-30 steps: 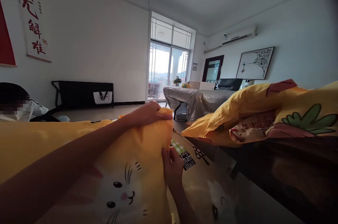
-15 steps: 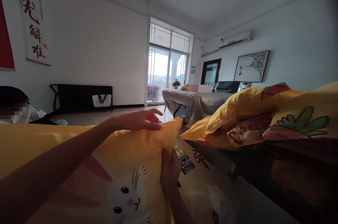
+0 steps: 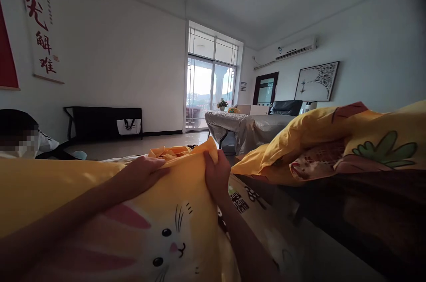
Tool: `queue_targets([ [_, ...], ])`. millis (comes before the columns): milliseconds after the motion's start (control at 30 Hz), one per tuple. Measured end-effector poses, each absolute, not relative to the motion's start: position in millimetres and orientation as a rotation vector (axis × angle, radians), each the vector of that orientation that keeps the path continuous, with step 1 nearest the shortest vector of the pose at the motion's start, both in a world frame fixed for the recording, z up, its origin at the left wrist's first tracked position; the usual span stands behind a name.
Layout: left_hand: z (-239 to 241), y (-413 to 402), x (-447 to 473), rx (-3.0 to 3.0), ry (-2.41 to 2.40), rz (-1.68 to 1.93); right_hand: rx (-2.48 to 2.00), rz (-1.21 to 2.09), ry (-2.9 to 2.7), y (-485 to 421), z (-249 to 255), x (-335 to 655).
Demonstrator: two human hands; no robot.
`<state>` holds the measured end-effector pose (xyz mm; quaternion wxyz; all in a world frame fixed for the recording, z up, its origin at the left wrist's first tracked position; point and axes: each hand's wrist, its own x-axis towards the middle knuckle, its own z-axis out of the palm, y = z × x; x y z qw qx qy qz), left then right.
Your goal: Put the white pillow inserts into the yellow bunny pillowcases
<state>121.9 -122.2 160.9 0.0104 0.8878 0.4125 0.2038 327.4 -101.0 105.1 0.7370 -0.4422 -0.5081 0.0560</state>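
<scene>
A yellow pillowcase printed with a white rabbit face and pink ears spreads across the lower left, close to me. My left hand is closed on its top edge, thumb along the near side. At the upper right corner, my right hand pinches the cloth between thumb and fingers. The edge runs taut between both hands. Loose yellow folds show just behind it. What lies inside the pillowcase is hidden.
Yellow bedding with a carrot print lies heaped on a dark surface to the right. Beneath my right arm is a printed, pale cover. A person's head shows at far left. Further back stands a draped table.
My left hand has moved left and down from above the corner and now grips the top edge. My right hand has risen with the corner, and the rabbit print has shifted slightly right.
</scene>
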Motion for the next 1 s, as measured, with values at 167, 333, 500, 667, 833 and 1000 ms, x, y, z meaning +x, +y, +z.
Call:
queue_targets([
  [167, 176.0, -129.9, 117.5, 2.59, 1.477, 0.621, -0.872, 0.163, -1.081, -97.5, 105.1, 328.6],
  [333, 206.6, -133.1, 148.8, 2.709, 1.367, 0.425, -0.645, 0.297, -1.186, -112.7, 131.4, 315.4],
  [500, 204.4, -117.8, 179.2, 2.748, 1.2, 0.677, -0.659, 0.334, -1.095, -111.4, 138.3, 332.0],
  [667, 195.8, -110.1, 186.7, 2.677, 1.272, 0.833, -0.793, 0.685, -1.183, -124.2, 85.9, 346.6],
  [833, 188.1, -102.5, 200.0, 2.798, 1.245, 0.884, -0.949, 0.433, -1.2, -126.3, 48.0, 325.1],
  [1000, 181.6, -90.3, 189.9, 2.674, 1.261, 0.938, -0.959, 0.341, -1.114, -105.4, 46.7, 337.5],
])
